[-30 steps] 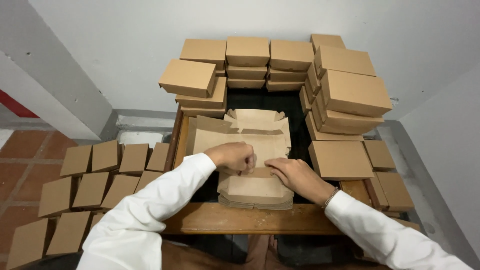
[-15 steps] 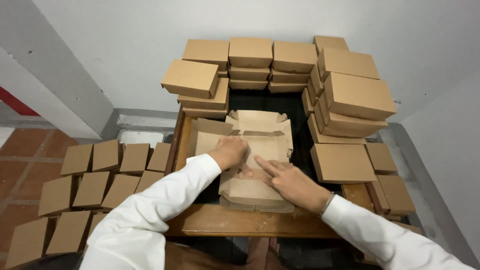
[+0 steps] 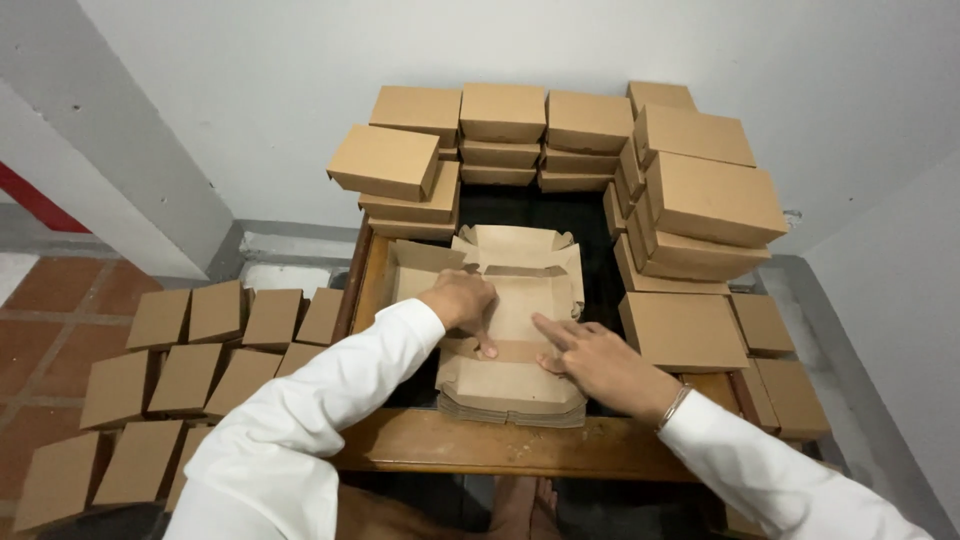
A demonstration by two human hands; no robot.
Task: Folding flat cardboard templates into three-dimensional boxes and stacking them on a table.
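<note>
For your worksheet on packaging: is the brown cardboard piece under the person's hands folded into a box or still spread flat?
Partly folded: the brown cardboard piece lies open on a flat stack, side flaps raised, under the left hand and right hand.

Flat box blank (image 3: pixel 515 300) under the hands, pile of blanks (image 3: pixel 510 395) beneath it, stacked closed boxes (image 3: pixel 700 190) and floor boxes (image 3: pixel 170 375): all plain kraft brown, unpatterned. Desk (image 3: pixel 500 445) mid-brown wood rim, black inset top; both sleeves (image 3: pixel 300 420) white. Wall (image 3: pixel 250 90) off-white, one red stripe at left; floor tiles (image 3: pixel 40 330) terracotta with pale grout.
</note>
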